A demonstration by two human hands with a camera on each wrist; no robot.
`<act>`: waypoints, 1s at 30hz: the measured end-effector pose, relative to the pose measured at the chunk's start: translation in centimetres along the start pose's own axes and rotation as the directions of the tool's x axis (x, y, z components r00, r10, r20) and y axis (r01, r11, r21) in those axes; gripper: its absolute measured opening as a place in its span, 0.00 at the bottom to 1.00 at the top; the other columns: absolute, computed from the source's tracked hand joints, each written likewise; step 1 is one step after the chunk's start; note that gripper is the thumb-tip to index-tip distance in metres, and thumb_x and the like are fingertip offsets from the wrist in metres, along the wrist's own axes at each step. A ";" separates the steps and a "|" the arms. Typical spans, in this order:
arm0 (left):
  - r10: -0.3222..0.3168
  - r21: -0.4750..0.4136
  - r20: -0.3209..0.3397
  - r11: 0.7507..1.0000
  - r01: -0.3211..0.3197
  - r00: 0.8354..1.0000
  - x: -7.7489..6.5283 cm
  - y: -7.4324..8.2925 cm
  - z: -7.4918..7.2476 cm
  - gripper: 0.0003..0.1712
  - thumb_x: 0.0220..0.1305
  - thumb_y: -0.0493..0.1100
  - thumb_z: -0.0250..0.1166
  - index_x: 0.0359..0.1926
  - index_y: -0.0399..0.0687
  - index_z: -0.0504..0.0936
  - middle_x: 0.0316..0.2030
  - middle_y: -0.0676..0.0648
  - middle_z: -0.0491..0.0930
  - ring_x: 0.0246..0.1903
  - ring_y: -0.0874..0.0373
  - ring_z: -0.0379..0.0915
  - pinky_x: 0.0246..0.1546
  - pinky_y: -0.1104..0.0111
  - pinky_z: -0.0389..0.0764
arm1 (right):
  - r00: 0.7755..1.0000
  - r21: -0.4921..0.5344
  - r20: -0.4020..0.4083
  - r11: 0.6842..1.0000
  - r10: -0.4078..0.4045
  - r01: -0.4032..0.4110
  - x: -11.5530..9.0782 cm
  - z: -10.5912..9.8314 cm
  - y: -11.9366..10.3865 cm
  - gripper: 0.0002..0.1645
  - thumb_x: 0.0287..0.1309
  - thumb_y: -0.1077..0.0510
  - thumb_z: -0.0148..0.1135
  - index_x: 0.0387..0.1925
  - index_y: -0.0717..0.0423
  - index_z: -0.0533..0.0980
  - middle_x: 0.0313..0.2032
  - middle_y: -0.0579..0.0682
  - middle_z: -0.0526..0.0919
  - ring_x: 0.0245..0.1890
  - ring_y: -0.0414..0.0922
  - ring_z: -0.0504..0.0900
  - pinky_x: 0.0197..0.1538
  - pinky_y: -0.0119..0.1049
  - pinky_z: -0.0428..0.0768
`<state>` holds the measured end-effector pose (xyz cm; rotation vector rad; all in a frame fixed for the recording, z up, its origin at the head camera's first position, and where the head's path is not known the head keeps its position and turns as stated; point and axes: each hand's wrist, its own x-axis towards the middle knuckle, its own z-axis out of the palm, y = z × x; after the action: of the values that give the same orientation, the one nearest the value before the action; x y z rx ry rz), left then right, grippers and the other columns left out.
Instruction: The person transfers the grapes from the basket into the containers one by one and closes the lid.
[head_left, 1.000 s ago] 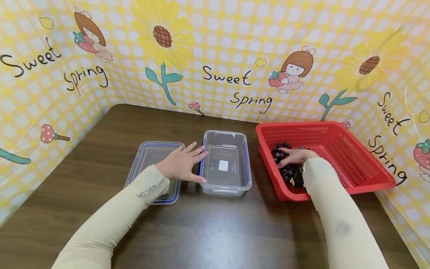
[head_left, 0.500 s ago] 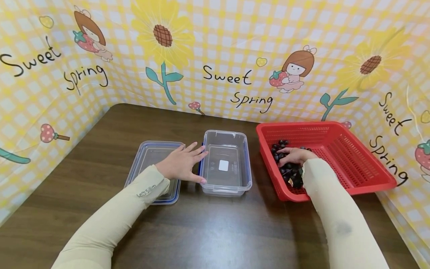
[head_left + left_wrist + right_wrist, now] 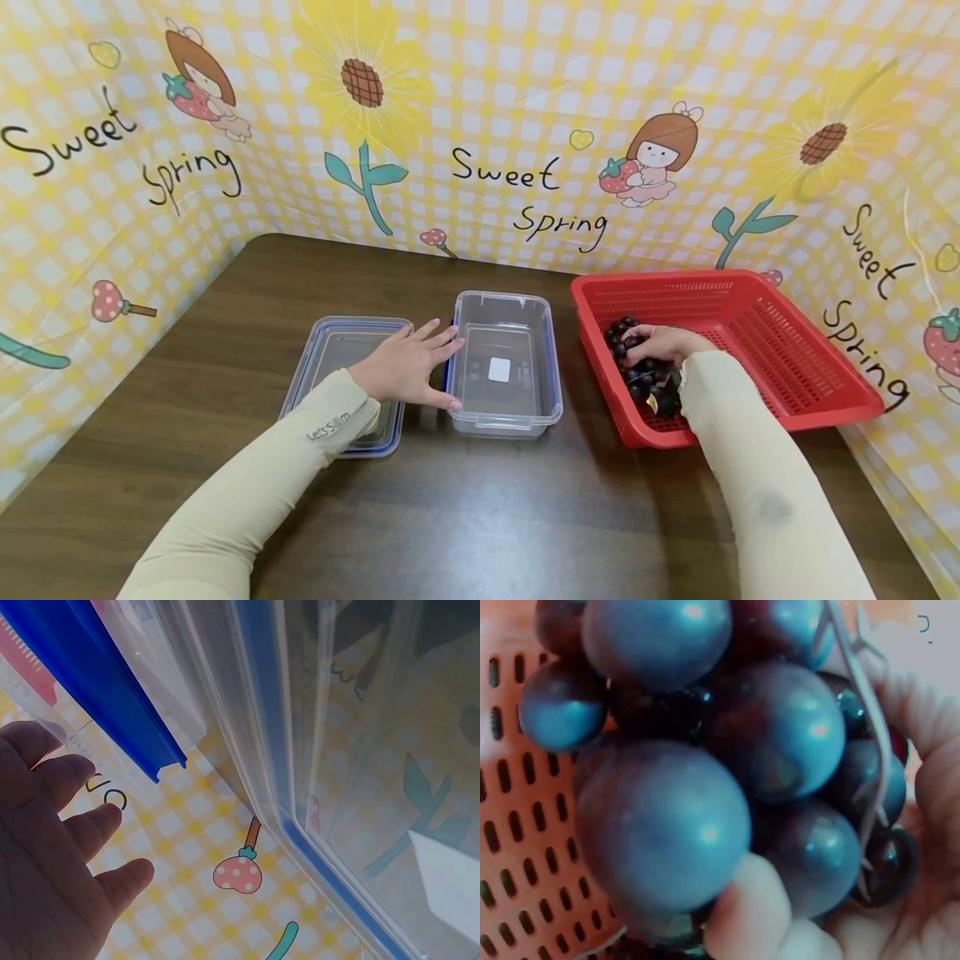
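My right hand [image 3: 667,343] reaches into the left side of the red basket [image 3: 817,354] and grips a bunch of dark purple grapes [image 3: 617,332]. In the right wrist view, the fingers [image 3: 751,911] curl around the grapes [image 3: 664,825], and a thin bare stem runs past them. My left hand [image 3: 401,367] is spread, palm down, over the lid [image 3: 330,354], with its fingertips right at the left rim of the clear plastic container [image 3: 498,423]. The left wrist view has the left hand [image 3: 56,840] beside the container's blue clip [image 3: 97,682].
The container holds no food and has a white label [image 3: 499,369] at its bottom. The brown table [image 3: 480,508] is bordered at the back and sides by a yellow checked cloth [image 3: 510,108]. The basket stands near the table's right edge.
The right hand's spread thumb and fingers have drawn together around the grapes, and some grapes have shifted. The left hand, container and lid have stayed in place.
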<state>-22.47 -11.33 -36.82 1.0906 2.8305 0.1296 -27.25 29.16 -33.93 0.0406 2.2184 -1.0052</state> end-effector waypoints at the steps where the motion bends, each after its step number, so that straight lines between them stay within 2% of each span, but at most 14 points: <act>1: 0.001 0.000 -0.001 1.000 -0.001 1.000 0.0 0.0 0.0 0.55 0.53 0.74 0.59 0.72 0.44 0.59 0.71 0.40 0.54 0.70 0.38 0.45 0.63 0.38 0.52 | 1.000 0.003 -0.003 1.000 -0.005 0.005 -0.1 -0.1 -0.1 0.34 0.57 0.58 0.60 0.60 0.64 0.57 0.56 0.67 0.63 0.55 0.61 0.64 0.38 0.50 0.80; 5: 0.000 -0.001 0.003 1.000 0.000 1.000 0.1 -0.1 0.0 0.55 0.53 0.74 0.59 0.72 0.44 0.59 0.71 0.40 0.54 0.70 0.38 0.45 0.63 0.38 0.51 | 1.000 0.001 -0.012 1.000 -0.024 0.024 -1.0 -0.8 -0.6 0.34 0.59 0.58 0.59 0.61 0.64 0.55 0.57 0.67 0.60 0.56 0.62 0.61 0.38 0.49 0.81; 8: 0.000 0.002 0.007 1.000 0.000 1.000 0.1 -0.1 0.0 0.55 0.53 0.74 0.59 0.72 0.44 0.59 0.71 0.41 0.54 0.70 0.38 0.45 0.64 0.38 0.51 | 0.999 0.002 -0.025 1.000 -0.024 0.024 -1.6 -1.2 -1.0 0.33 0.60 0.58 0.59 0.61 0.63 0.56 0.56 0.65 0.63 0.55 0.61 0.61 0.37 0.50 0.80; 10: 0.002 0.003 0.005 1.000 -0.002 1.000 0.0 -0.1 0.1 0.55 0.53 0.74 0.59 0.72 0.44 0.59 0.71 0.40 0.54 0.70 0.38 0.45 0.63 0.38 0.52 | 0.999 0.010 -0.032 1.000 -0.026 0.026 -2.0 -1.5 -1.2 0.33 0.61 0.58 0.59 0.62 0.63 0.56 0.52 0.58 0.72 0.55 0.60 0.62 0.37 0.50 0.79; 12: 0.001 0.004 0.005 1.000 -0.001 1.000 0.1 -0.1 0.1 0.55 0.53 0.74 0.59 0.72 0.44 0.59 0.71 0.40 0.54 0.70 0.38 0.45 0.63 0.38 0.52 | 0.999 0.011 -0.044 1.000 -0.027 0.028 -2.4 -1.8 -1.6 0.33 0.61 0.58 0.58 0.62 0.62 0.56 0.43 0.47 0.80 0.54 0.59 0.64 0.36 0.49 0.79; 15: -0.004 0.002 0.003 1.000 0.004 1.000 0.0 -0.1 0.0 0.55 0.54 0.74 0.59 0.72 0.44 0.59 0.71 0.40 0.54 0.70 0.38 0.45 0.63 0.38 0.52 | 0.998 0.012 -0.058 0.999 -0.036 0.037 -3.0 -2.0 -2.1 0.32 0.63 0.57 0.57 0.63 0.61 0.57 0.36 0.38 0.83 0.52 0.56 0.65 0.35 0.48 0.78; 18: -0.005 0.000 0.007 1.000 0.005 1.000 0.0 -0.1 0.0 0.56 0.54 0.74 0.59 0.72 0.44 0.58 0.71 0.40 0.53 0.70 0.38 0.45 0.63 0.38 0.51 | 0.997 0.016 -0.070 0.999 -0.028 0.030 -3.4 -2.0 -2.6 0.32 0.63 0.56 0.57 0.63 0.60 0.57 0.44 0.44 0.80 0.49 0.54 0.66 0.35 0.47 0.79; 20: -0.001 0.000 0.007 1.000 0.001 1.000 0.0 -0.1 0.0 0.56 0.54 0.74 0.59 0.72 0.44 0.58 0.71 0.40 0.53 0.70 0.38 0.45 0.63 0.38 0.52 | 0.997 0.022 -0.075 1.000 -0.018 0.020 -3.5 -1.9 -2.8 0.31 0.63 0.56 0.56 0.63 0.59 0.57 0.51 0.53 0.73 0.46 0.53 0.67 0.34 0.45 0.79; 22: -0.003 -0.002 0.011 1.000 0.003 1.000 0.0 -0.1 0.0 0.56 0.54 0.74 0.58 0.73 0.44 0.58 0.72 0.40 0.53 0.70 0.38 0.45 0.63 0.38 0.51 | 0.997 0.026 -0.078 1.000 -0.012 0.014 -3.5 -1.7 -2.9 0.31 0.63 0.56 0.55 0.63 0.59 0.56 0.54 0.61 0.64 0.43 0.52 0.68 0.33 0.44 0.79; 26: -0.008 -0.002 0.011 1.000 0.008 1.000 0.0 0.0 0.0 0.56 0.54 0.74 0.58 0.73 0.44 0.57 0.72 0.41 0.52 0.70 0.38 0.44 0.64 0.38 0.51 | 0.996 0.040 -0.086 0.999 -0.016 0.020 -3.7 -1.6 -3.0 0.28 0.66 0.56 0.52 0.63 0.59 0.56 0.57 0.64 0.58 0.44 0.53 0.67 0.35 0.46 0.78; 30: -0.006 -0.008 0.005 1.000 0.006 1.000 0.0 -0.1 0.1 0.55 0.54 0.74 0.58 0.73 0.44 0.57 0.72 0.41 0.52 0.70 0.38 0.44 0.63 0.38 0.51 | 0.992 0.027 -0.118 0.998 -0.054 0.058 -4.4 -2.1 -3.4 0.26 0.69 0.56 0.49 0.63 0.61 0.55 0.62 0.67 0.52 0.46 0.55 0.65 0.35 0.46 0.78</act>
<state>-22.52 -11.44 -36.93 1.0788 2.8261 0.1376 -26.11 29.25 -28.07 0.0525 2.3216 -1.0920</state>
